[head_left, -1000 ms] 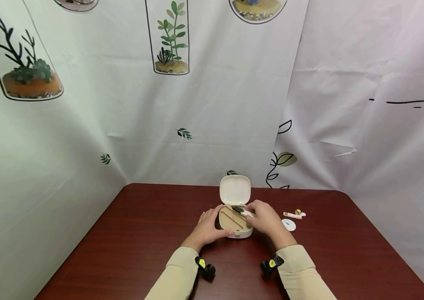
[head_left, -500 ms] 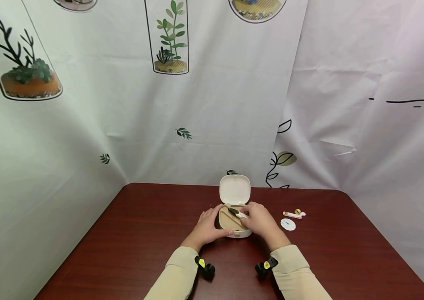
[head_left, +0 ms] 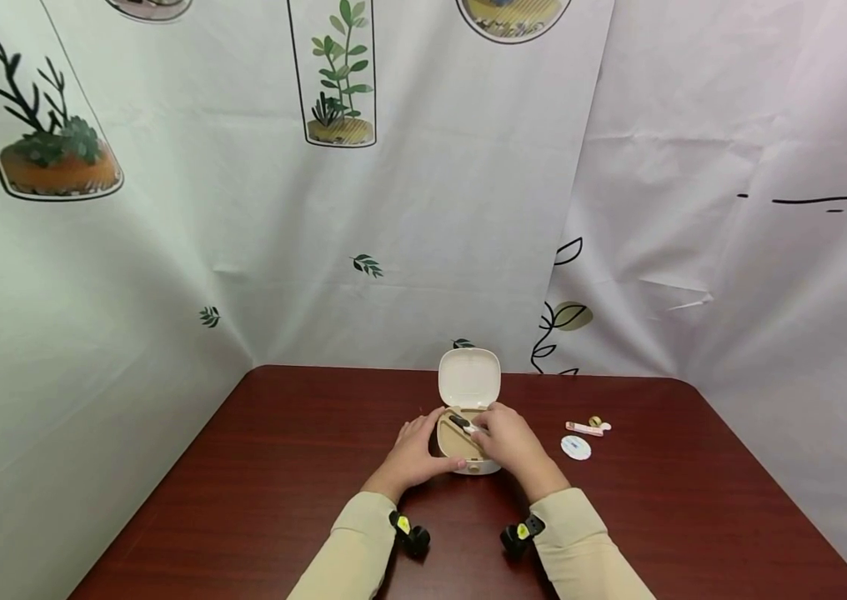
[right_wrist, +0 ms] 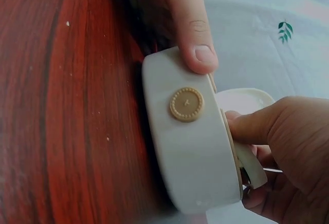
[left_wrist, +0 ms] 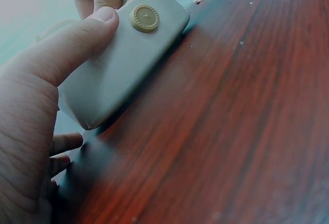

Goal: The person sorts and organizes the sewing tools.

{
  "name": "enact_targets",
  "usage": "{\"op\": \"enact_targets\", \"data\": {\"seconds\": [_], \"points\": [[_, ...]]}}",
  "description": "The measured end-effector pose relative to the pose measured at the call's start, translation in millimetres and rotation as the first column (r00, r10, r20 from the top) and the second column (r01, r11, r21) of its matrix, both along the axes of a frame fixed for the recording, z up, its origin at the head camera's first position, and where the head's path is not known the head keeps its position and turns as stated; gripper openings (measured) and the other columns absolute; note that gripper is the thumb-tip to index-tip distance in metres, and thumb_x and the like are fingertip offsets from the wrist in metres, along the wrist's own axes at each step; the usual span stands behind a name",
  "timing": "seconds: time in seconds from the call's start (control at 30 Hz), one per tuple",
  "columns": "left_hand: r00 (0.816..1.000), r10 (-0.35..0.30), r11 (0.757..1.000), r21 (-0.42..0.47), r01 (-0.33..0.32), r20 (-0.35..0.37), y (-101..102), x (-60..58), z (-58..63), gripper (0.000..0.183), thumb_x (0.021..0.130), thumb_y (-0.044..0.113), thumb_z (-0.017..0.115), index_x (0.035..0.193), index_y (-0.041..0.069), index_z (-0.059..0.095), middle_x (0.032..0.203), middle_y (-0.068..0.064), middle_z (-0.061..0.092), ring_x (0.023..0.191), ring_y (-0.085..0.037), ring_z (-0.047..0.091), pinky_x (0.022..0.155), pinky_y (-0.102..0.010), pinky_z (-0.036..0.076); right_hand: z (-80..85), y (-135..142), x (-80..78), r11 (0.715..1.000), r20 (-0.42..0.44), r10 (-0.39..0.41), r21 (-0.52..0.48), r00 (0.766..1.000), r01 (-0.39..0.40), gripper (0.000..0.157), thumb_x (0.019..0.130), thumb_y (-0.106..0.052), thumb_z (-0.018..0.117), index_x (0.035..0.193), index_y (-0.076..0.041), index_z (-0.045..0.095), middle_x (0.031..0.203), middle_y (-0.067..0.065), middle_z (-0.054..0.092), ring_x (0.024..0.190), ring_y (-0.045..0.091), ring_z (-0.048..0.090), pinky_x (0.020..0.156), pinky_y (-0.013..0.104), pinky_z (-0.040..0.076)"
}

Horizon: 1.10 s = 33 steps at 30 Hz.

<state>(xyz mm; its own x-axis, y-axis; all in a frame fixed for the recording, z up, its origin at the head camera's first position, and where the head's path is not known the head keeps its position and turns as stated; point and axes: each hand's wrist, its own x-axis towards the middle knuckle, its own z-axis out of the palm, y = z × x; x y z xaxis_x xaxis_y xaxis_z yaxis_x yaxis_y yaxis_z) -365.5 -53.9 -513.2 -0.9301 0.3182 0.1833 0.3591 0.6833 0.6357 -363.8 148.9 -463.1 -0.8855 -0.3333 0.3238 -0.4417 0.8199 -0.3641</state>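
Observation:
A small white box (head_left: 483,469) with a beige inside stands on the table, its white lid (head_left: 469,379) raised at the back. A round beige button-like catch (right_wrist: 186,104) sits on its front wall. My left hand (head_left: 410,452) grips the box at its left side, the thumb over the front rim. Over the right part of the box, my right hand (head_left: 513,439) pinches a slim white tool with a dark front end (head_left: 458,422). That dark end lies low over the beige tray, pointing back left. In the right wrist view a curved white part of the tool (right_wrist: 253,168) shows; its kind is unclear.
To the right of the box lie a white disc (head_left: 576,447), a pink-and-white strip (head_left: 583,429) and a small gold round piece (head_left: 595,422). The dark red table (head_left: 303,500) meets a printed cloth backdrop (head_left: 423,208) behind.
My right hand has moved left and slightly lower over the box, carrying the tool further toward the tray's left. My left hand and the box have stayed put.

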Motion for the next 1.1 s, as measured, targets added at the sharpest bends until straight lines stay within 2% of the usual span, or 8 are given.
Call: {"op": "enact_targets", "data": {"seconds": [0.2, 0.43, 0.7, 1.1], "points": [[1.000, -0.011, 1.000, 0.011, 0.011, -0.016, -0.5, -0.9, -0.6, 0.103, 0.079, 0.063, 0.077, 0.158, 0.013, 0.033, 0.153, -0.015, 0.044, 0.145, -0.039, 0.033, 0.119, -0.061, 0.017, -3.4, -7.6, -0.6, 0.999, -0.027, -0.025, 0.030, 0.999, 0.026, 0.018, 0.089, -0.015, 0.078, 0.103, -0.004, 0.079, 0.094, 0.007, 0.062, 0.081, 0.020, 0.062, 0.075, 0.041, 0.055], [1.000, -0.011, 1.000, 0.004, 0.011, 0.003, -1.6, -1.3, 0.9, 0.101, 0.079, 0.062, 0.077, 0.158, 0.016, 0.034, 0.154, -0.013, 0.043, 0.147, -0.038, 0.031, 0.121, -0.060, 0.015, -3.9, -14.2, 0.6, 0.999, -0.057, -0.040, 0.035, 0.998, 0.042, 0.016, 0.089, -0.016, 0.078, 0.100, -0.004, 0.078, 0.092, 0.007, 0.061, 0.080, 0.022, 0.062, 0.074, 0.042, 0.054], [1.000, -0.027, 0.999, 0.027, 0.027, 0.016, -0.7, -0.9, 4.7, 0.101, 0.080, 0.059, 0.078, 0.158, 0.013, 0.034, 0.157, -0.015, 0.039, 0.148, -0.038, 0.029, 0.120, -0.060, 0.015, -5.3, -18.0, 0.5, 0.997, -0.073, -0.058, 0.052, 0.996, 0.062, 0.018, 0.091, -0.017, 0.077, 0.102, -0.002, 0.078, 0.097, 0.009, 0.062, 0.088, 0.027, 0.064, 0.080, 0.044, 0.056], [1.000, -0.018, 0.999, 0.037, 0.018, 0.007, -1.0, -0.4, 5.1, 0.102, 0.079, 0.059, 0.079, 0.158, 0.012, 0.034, 0.156, -0.013, 0.042, 0.147, -0.036, 0.032, 0.120, -0.061, 0.016, -7.7, -19.2, 0.4, 0.994, -0.069, -0.099, -0.046, 0.993, 0.096, 0.017, 0.088, -0.016, 0.078, 0.100, -0.003, 0.079, 0.093, 0.008, 0.062, 0.085, 0.026, 0.065, 0.079, 0.044, 0.056]]}}
